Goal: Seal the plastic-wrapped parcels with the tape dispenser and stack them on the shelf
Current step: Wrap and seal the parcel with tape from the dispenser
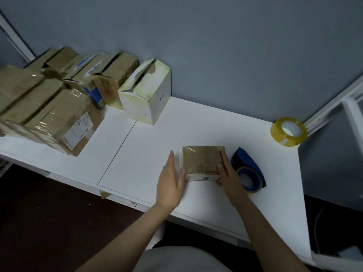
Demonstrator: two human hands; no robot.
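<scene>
A small brown parcel point(202, 160) wrapped in clear plastic lies flat on the white table point(137, 154). My left hand point(170, 179) is at its left side with straight fingers, thumb touching the near left corner. My right hand point(227, 171) rests on the parcel's right edge, fingers straight along the top and thumb at the near side. Just right of that hand sits the blue tape dispenser point(248, 171) with its roll, partly hidden by my right hand.
A pile of taped cardboard boxes point(49, 107) fills the table's left end, with a worn white box point(145, 97) beside it by the grey wall. A yellowish tape roll point(288, 131) stands at the far right corner. The table's front edge runs close to my body.
</scene>
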